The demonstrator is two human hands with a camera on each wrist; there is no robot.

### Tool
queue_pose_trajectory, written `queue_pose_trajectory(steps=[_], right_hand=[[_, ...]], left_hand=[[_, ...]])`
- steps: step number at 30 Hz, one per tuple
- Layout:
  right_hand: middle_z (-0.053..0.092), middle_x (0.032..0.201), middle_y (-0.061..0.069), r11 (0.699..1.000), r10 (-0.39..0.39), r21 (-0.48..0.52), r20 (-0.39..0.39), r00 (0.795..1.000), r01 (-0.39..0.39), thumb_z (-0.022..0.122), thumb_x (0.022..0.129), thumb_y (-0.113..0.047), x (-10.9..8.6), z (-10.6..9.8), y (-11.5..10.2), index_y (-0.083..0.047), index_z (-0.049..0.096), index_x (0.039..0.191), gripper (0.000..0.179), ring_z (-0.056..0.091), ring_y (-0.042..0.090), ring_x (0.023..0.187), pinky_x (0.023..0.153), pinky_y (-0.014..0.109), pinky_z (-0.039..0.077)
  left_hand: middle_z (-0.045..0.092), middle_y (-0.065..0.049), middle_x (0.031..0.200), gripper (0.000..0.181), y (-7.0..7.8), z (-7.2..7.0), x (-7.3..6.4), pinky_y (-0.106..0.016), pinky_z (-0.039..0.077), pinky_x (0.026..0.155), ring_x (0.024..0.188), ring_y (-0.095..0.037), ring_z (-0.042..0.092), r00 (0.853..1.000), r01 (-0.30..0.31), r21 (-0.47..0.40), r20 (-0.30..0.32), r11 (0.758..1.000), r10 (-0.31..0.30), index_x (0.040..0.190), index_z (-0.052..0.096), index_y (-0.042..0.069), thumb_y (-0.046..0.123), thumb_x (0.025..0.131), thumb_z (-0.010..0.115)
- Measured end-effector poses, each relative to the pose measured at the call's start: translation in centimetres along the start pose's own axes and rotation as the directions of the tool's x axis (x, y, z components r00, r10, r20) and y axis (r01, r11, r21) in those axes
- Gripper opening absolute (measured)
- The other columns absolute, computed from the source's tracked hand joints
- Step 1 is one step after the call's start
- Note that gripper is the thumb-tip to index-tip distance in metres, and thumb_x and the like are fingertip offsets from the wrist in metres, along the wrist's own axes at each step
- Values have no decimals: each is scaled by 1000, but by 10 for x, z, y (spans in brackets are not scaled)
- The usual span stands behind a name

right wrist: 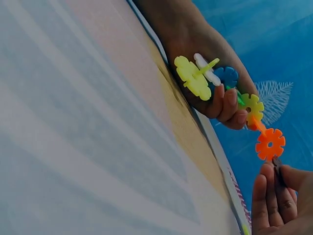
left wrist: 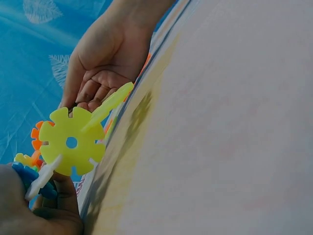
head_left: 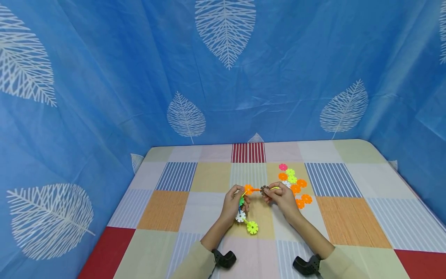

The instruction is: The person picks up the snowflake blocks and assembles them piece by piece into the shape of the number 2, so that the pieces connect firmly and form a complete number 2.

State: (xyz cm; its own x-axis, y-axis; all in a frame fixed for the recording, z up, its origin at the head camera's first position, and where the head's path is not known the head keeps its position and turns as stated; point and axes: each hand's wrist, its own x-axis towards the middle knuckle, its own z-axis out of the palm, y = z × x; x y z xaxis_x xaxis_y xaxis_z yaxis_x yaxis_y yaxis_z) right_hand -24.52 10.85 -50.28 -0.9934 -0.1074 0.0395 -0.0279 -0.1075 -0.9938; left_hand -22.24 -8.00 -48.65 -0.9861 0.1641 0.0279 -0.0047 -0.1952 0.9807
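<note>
A chain of interlocking snowflake discs runs between the hands. My left hand [head_left: 230,204] grips its middle, fingers curled round the links. Hanging below that hand are a white disc [head_left: 240,216] and a yellow disc [head_left: 252,227], and a blue disc [right wrist: 227,76] shows in the right wrist view. Beyond the fingers the chain continues through orange discs [right wrist: 270,145] toward the right. Thumb and fingers of my right hand [head_left: 283,199] pinch a dark disc [head_left: 263,190], whose edge meets the end orange disc. The fingers partly cover the green disc [head_left: 241,201].
Loose discs lie on the patchwork tablecloth [head_left: 205,213] beside and beyond the right hand: several orange discs [head_left: 301,183], a pink disc [head_left: 283,167], yellow-green discs [head_left: 290,172] and a white disc [head_left: 286,184]. A blue leaf-print curtain [head_left: 265,97] surrounds the table's back and sides.
</note>
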Motion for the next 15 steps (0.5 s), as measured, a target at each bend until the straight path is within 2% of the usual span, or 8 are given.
queue_pose_trajectory(steps=[8,15], right_hand=[[68,77,12,996,-90,9,59,994,90,66,85,-8,-1,2,2,10,53,103,29,63,22,62,61,30,54],[68,77,13,987,-163,5,62,985,163,63,86,-1,-3,2,5,13,53,98,21,62,18,60,61,28,54]], left_hand=[[56,-8,64,26,-20,-7,6,-20,42,42,44,-13,52,999,-30,9,15,1000,30,103,48,-6,19,100,42],[55,-5,61,30,-24,-7,8,-20,41,41,42,-11,50,998,-52,56,21,997,51,99,51,-4,26,98,46]])
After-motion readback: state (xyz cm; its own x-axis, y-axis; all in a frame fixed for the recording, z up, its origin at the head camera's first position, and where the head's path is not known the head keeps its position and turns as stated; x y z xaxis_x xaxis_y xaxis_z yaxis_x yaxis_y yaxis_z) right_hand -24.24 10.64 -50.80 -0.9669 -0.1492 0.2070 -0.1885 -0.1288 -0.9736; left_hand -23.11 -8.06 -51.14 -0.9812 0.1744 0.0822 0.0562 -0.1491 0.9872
